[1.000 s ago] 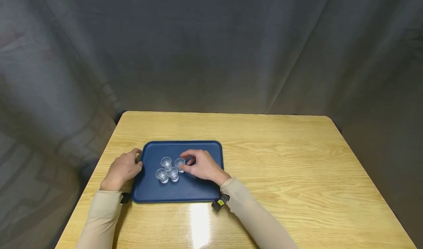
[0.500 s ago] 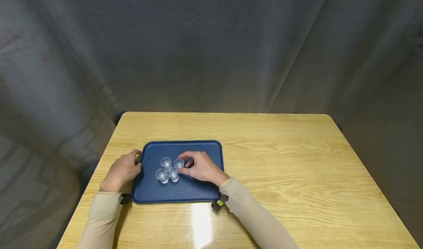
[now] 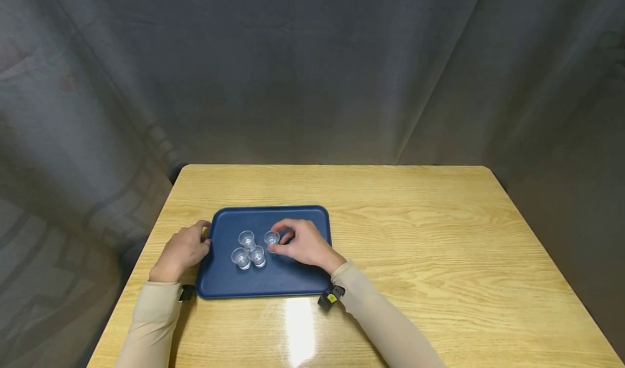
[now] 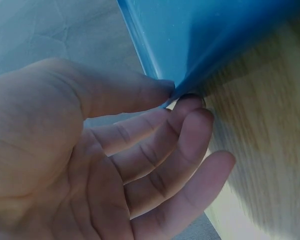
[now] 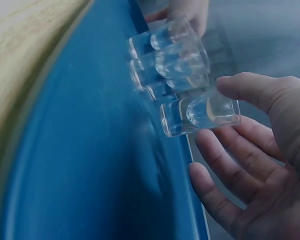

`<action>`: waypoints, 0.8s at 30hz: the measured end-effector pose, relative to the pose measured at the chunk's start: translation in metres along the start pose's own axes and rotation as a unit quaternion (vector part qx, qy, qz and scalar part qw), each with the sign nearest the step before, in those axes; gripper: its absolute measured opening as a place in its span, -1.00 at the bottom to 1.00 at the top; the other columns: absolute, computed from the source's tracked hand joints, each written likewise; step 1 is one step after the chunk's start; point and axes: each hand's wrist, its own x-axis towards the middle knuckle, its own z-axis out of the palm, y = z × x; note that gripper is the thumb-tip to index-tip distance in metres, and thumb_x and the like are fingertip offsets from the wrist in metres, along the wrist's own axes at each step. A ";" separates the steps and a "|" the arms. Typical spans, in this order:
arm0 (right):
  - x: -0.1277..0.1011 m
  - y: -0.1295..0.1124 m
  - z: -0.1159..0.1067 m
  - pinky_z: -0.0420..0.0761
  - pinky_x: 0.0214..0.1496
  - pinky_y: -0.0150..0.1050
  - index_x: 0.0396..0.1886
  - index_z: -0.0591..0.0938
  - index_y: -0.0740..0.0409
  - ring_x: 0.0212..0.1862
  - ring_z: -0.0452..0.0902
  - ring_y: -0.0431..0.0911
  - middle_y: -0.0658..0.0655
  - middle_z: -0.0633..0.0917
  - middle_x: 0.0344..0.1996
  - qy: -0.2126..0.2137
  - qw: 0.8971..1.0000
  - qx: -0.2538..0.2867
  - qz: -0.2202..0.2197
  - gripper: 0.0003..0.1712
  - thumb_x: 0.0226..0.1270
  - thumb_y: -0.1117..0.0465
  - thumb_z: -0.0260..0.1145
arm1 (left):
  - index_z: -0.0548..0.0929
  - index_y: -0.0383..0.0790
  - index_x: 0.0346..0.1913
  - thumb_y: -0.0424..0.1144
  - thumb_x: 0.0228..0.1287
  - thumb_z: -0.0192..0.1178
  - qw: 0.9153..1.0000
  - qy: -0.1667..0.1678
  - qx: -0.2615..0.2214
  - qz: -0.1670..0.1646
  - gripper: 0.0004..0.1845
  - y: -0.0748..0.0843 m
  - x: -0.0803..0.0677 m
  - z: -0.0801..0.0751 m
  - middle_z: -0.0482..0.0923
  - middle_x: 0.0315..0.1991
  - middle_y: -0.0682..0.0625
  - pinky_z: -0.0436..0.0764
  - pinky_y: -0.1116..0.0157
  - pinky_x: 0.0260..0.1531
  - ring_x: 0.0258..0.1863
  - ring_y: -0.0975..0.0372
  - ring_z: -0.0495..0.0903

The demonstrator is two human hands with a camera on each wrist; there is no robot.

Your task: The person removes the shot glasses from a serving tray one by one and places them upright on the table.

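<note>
My right hand pinches a clear shot glass by its sides, with the thumb on the near side and fingers on the far side. In the right wrist view that shot glass sits between thumb and fingertips; whether its base touches the tray cannot be told. Three other shot glasses stand close together just left of it on a blue tray. At the tray's left edge, my left hand pinches the rim. The left wrist view shows the thumb on the tray's rim and fingers against its outer side.
The tray lies on the left part of a light wooden table. Grey curtains hang behind and at both sides of the table. A bright reflection falls on the tabletop in front of the tray.
My right hand first shifted slightly left with the pinched shot glass, then back right, leaving a gap between it and the other three. My left hand has stayed at the tray's rim.
</note>
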 end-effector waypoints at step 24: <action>-0.035 0.043 -0.048 0.59 -0.31 -0.39 0.17 0.77 0.05 -0.30 0.74 -0.14 0.08 0.84 -0.27 0.098 0.992 0.070 0.039 -0.54 0.28 0.20 0.60 | 0.43 -0.58 0.38 -0.39 0.47 0.17 1.000 -0.015 -0.014 -0.006 -0.49 0.001 -0.001 0.000 0.70 0.01 -0.49 0.72 -0.13 -0.10 -0.17 -0.11 0.74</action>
